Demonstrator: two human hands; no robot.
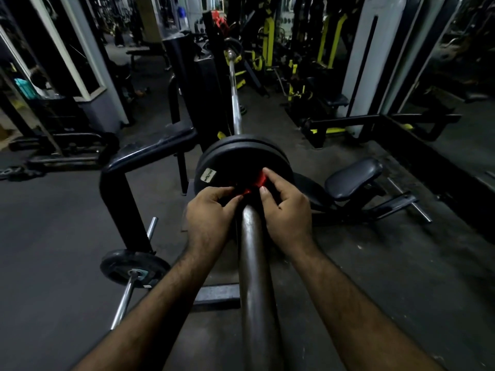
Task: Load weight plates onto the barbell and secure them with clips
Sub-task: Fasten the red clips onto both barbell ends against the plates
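The barbell's thick dark sleeve (pixel 254 263) runs from the bottom centre away from me, and its thin chrome shaft (pixel 233 97) continues beyond. Two black weight plates (pixel 230 159) sit on the sleeve, the nearer one bearing a white label. A red clip (pixel 256 183) sits around the sleeve right against the nearer plate. My left hand (pixel 209 215) pinches the clip's left side. My right hand (pixel 286 207) grips its right side, fingers over the red lever. Most of the clip is hidden by my fingers.
A black rack upright and arm (pixel 126 188) stand at the left, with a small plate (pixel 134 267) on a chrome storage peg below it. A padded seat (pixel 353 178) lies at the right. Yellow and black machines fill the dim background.
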